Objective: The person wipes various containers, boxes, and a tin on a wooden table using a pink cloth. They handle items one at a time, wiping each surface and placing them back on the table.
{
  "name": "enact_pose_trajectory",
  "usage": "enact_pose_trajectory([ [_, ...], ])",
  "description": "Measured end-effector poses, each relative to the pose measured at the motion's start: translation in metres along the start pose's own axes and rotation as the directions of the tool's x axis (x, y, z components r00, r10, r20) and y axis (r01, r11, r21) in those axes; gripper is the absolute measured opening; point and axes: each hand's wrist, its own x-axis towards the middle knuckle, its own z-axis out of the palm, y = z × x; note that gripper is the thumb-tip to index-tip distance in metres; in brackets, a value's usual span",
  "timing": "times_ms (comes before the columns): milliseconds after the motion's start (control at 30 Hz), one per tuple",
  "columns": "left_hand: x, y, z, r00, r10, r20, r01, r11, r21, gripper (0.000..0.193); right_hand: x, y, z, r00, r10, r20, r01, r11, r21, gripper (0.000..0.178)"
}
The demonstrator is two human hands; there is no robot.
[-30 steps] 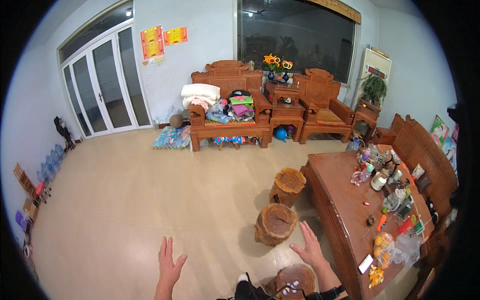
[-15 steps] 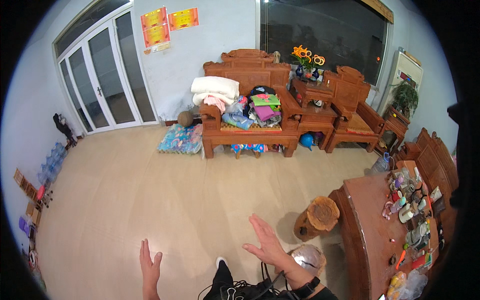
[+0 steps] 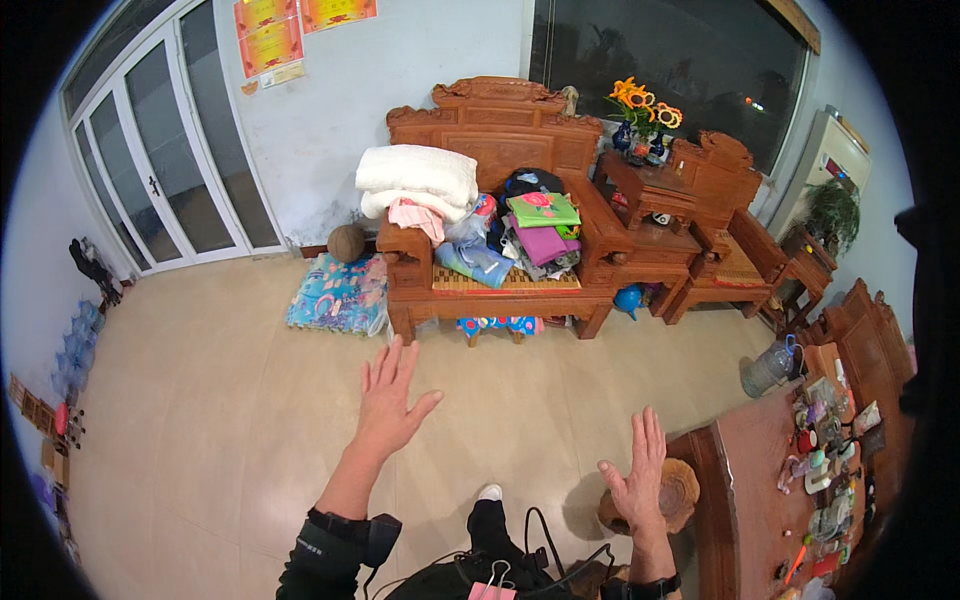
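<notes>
Hovering: left hand (image 3: 392,408) spread; right hand (image 3: 640,488), thumb splayed, before rough log stool (image 3: 681,494); printed red-yellow posters (image 3: 270,46); carved wooden bench (image 3: 525,148).

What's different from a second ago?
The camera has moved closer to the wooden bench. The left hand has risen in the picture. It and the right hand remain open and empty, nothing taken or let go. The folded white bedding is unmoved on the bench.

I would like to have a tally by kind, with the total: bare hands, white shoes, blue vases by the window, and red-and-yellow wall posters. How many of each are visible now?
Left hand and right hand: 2
White shoe: 1
Blue vases: 2
Posters: 3
Total: 8
</notes>
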Motion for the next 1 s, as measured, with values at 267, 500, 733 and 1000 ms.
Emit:
enact_pose_trajectory([
  [267,0.208,-0.083,0.040,0.994,0.015,0.108,-0.050,0.942,0.332,0.080,0.215,0.011,0.086,0.985,-0.103,0.141,0.095,0.994,0.062,0.081],
  [500,0.378,-0.219,0.099,0.973,-0.089,0.214,-0.022,0.884,0.466,0.083,0.319,0.029,0.140,0.988,0.044,0.147,-0.054,0.997,0.064,0.082],
  [733,0.556,-0.364,0.203,0.929,-0.213,0.302,0.006,0.825,0.565,0.090,0.336,0.042,0.199,0.788,0.581,0.203,-0.578,0.812,-0.080,0.077],
  [1000,0.652,-0.449,0.304,0.867,-0.447,0.220,0.316,0.834,0.452,0.091,0.331,0.032,0.254,0.739,0.612,0.280,-0.610,0.785,-0.105,0.068],
])
